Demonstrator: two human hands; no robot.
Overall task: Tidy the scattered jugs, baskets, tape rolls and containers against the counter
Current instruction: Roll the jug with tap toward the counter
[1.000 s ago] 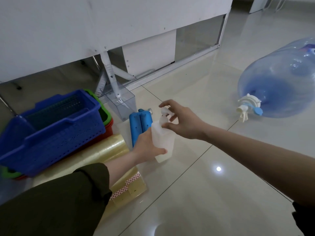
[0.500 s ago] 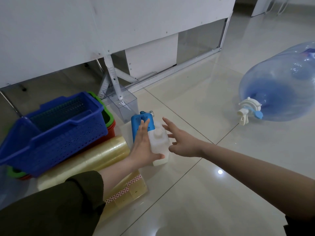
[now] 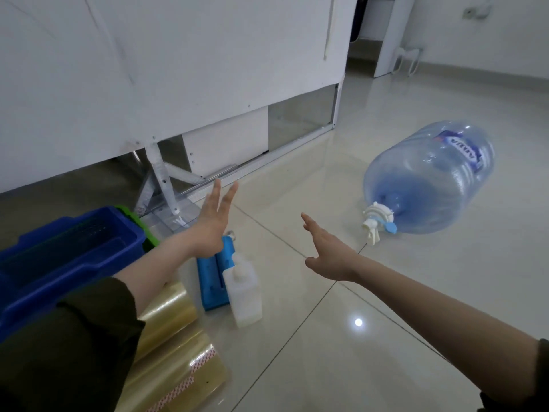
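Change: left hand and right hand have left the white bottle.
Hands: both spread, empty.
Placement: white bottle upright, just beside the blue case.
Right side: water jug on its side, well apart.

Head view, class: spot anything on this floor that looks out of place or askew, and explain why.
The big blue water jug lies on its side on the open floor, tap cap fitted, apart from the blue basket, tape rolls and white bottle gathered beside the counter.
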